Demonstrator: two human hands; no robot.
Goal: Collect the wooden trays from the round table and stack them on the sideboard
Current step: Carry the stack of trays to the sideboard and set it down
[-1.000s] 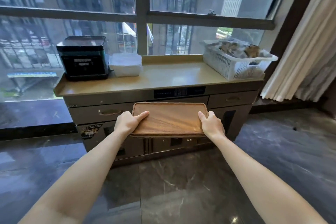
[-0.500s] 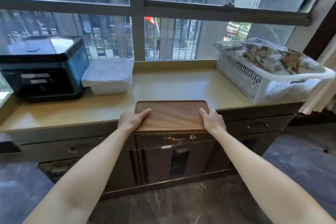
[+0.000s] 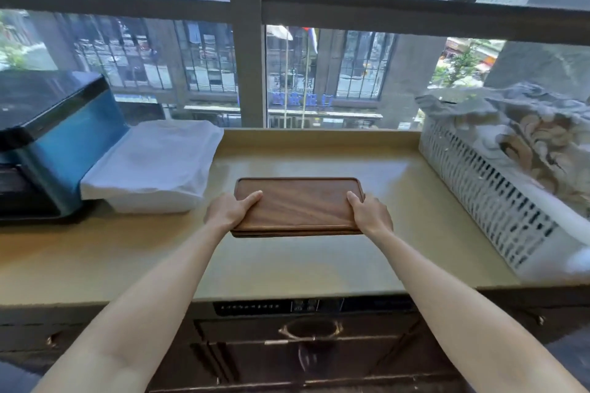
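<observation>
A stack of brown wooden trays (image 3: 300, 204) is over the middle of the sideboard's beige top (image 3: 319, 265), held level. My left hand (image 3: 228, 212) grips its left end, thumb on the top tray. At the right end my right hand (image 3: 370, 212) grips the same way. Thin edges of lower trays show under the front rim. Whether the stack touches the top or hovers just above it, I cannot tell.
A dark blue-sided appliance (image 3: 54, 147) stands at the left, with a white lidded box (image 3: 156, 166) beside it. A white slotted basket (image 3: 498, 198) full of patterned cloth fills the right end. A window is right behind the sideboard. Drawers lie below.
I have walked up to the sideboard. The trays have gone forward from in front of the drawers to over the middle of its top.
</observation>
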